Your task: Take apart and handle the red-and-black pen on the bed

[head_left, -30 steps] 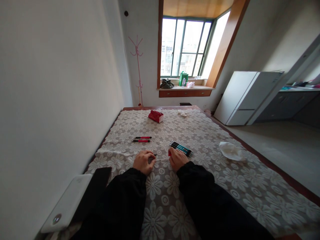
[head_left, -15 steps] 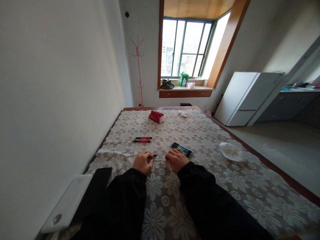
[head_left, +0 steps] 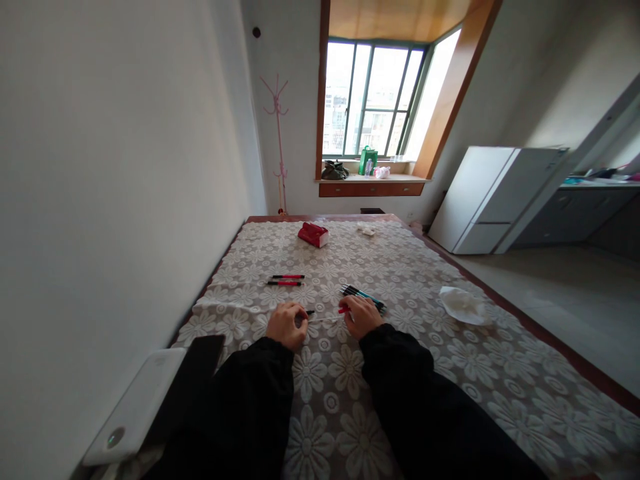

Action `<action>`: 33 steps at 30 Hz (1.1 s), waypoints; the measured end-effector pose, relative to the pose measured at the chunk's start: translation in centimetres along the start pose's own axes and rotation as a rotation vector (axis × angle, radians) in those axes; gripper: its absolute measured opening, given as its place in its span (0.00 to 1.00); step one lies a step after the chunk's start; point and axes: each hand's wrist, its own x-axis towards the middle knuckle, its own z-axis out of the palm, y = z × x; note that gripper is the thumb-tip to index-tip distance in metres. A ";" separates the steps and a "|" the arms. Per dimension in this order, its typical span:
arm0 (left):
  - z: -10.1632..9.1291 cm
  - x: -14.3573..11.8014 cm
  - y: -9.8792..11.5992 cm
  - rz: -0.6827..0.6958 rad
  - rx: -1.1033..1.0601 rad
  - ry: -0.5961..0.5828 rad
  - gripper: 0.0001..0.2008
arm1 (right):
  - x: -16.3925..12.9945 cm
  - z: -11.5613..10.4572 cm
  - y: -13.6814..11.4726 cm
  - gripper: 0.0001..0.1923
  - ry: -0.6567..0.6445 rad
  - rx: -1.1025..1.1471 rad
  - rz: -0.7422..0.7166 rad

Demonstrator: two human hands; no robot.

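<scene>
My left hand (head_left: 287, 325) is closed in a pinch around a black pen part (head_left: 311, 312), whose tip pokes out past the fingers. A thin white pen refill (head_left: 325, 319) stretches from these fingers toward the right. Facing it, my right hand (head_left: 363, 317) grips a red pen barrel (head_left: 343, 310), its end showing at the fingertips. Just behind that hand lie several black-and-teal pens (head_left: 367, 295) side by side, partly hidden by it. Two red-and-black pens, one farther back (head_left: 289, 277) and one nearer (head_left: 285, 283), rest parallel beyond my left hand.
A flowered lace cloth (head_left: 330, 402) covers the table. A red tissue pack (head_left: 313, 235) and a crumpled white tissue (head_left: 366, 229) lie toward the far end. White paper (head_left: 464, 305) is at right. Near the left wall are a white device (head_left: 135, 407) and a dark flat object (head_left: 187, 383).
My right hand has shifted slightly right with the red barrel, widening the gap between my hands and showing more of the white refill. My left hand stays in place.
</scene>
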 end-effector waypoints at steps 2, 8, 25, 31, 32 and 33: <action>-0.1 0.0 0.1 0.001 0.007 -0.008 0.07 | 0.0 0.6 0.2 0.08 0.007 0.072 -0.034; -0.5 -0.1 0.6 -0.019 0.010 -0.046 0.12 | 0.2 1.2 0.5 0.13 -0.010 0.154 -0.132; -0.6 0.0 0.7 -0.021 0.022 -0.036 0.12 | -0.3 1.3 0.1 0.11 -0.027 0.084 -0.157; -0.4 -0.1 0.6 -0.021 0.018 -0.027 0.08 | -0.3 1.2 0.0 0.06 -0.027 0.064 -0.120; -0.4 -0.1 0.6 -0.022 0.016 -0.026 0.08 | -0.3 1.2 0.0 0.05 -0.025 0.060 -0.113; -0.4 -0.1 0.6 -0.026 0.015 -0.026 0.09 | -0.3 1.2 0.0 0.05 -0.024 0.055 -0.106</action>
